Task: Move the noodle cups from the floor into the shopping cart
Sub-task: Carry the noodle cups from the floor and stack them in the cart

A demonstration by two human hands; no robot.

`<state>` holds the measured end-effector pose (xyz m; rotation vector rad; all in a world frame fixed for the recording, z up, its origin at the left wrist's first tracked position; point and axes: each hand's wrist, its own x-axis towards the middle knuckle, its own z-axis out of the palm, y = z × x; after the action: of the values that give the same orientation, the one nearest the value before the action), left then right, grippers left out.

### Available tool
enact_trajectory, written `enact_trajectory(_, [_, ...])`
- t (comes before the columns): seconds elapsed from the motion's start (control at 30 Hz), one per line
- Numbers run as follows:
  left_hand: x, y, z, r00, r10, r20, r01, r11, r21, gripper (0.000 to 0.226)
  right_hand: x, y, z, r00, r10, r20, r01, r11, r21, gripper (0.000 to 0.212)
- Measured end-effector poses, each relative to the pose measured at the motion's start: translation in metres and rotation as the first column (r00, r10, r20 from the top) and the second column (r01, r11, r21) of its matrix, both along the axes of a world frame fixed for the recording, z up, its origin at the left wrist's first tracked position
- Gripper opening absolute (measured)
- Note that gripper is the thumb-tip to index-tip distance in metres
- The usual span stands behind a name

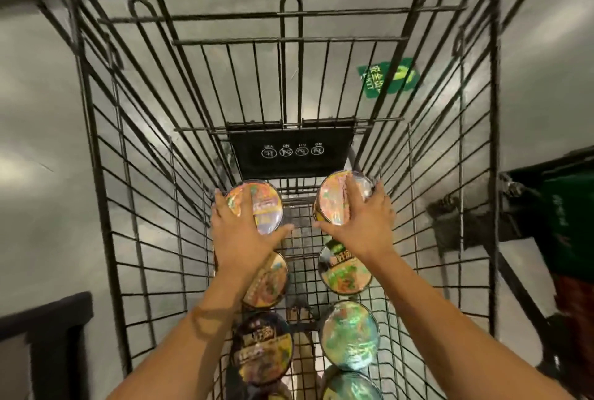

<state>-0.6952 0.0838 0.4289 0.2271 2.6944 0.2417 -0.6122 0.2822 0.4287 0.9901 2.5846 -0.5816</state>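
I look down into a black wire shopping cart (106, 206). My left hand (239, 235) grips a noodle cup (265, 205) by its shiny foil lid, low at the cart's far left. My right hand (363, 226) grips a second noodle cup (334, 197) at the far right, level with the first. Both cups are upright, near the cart's floor; I cannot tell whether they touch it. Several more noodle cups stand in two rows nearer me: one (270, 284) partly under my left forearm, a dark-lidded one (262, 348), and on the right one (345, 271) and another (350, 335).
A black flap with white icons (291, 152) hangs on the cart's far wall. Grey floor surrounds the cart, with a green sticker (389, 76) seen through the wires. A dark object (54, 345) stands at lower left, green and dark gear (565, 223) at right.
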Motion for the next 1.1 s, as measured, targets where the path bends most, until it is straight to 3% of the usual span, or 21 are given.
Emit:
enact_trajectory(0.23, [0.039,-0.022,0.051,0.991,-0.135,-0.019,0.136,0.990,0.040,0.098,0.052,-0.028,0.049,0.997,-0.074,0.021,0.073,0.997,0.037,0.112])
enact_trajectory(0.4, [0.097,-0.064,0.099,0.957,-0.289,-0.014,0.289,0.957,0.009,0.088,0.124,-0.086,0.103,0.988,-0.119,0.095,0.115,0.992,0.048,0.095])
enact_trajectory(0.63, [0.184,-0.140,0.149,0.820,-0.571,-0.037,0.570,0.821,-0.034,0.087,0.248,-0.193,0.159,0.949,-0.306,0.078,0.297,0.949,0.104,0.094])
enact_trajectory(0.87, [0.275,-0.156,0.160,0.574,-0.818,-0.039,0.811,0.574,-0.111,0.092,0.392,-0.262,0.173,0.830,-0.554,0.060,0.549,0.831,0.086,0.096])
enact_trajectory(0.97, [0.335,-0.136,0.169,0.444,-0.895,-0.024,0.892,0.445,-0.085,0.086,0.462,-0.278,0.172,0.726,-0.678,0.115,0.676,0.734,0.067,0.092])
enact_trajectory(1.1, [0.425,-0.102,0.167,0.192,-0.981,0.005,0.974,0.190,-0.124,0.084,0.558,-0.295,0.164,0.542,-0.825,0.159,0.833,0.552,0.021,0.092])
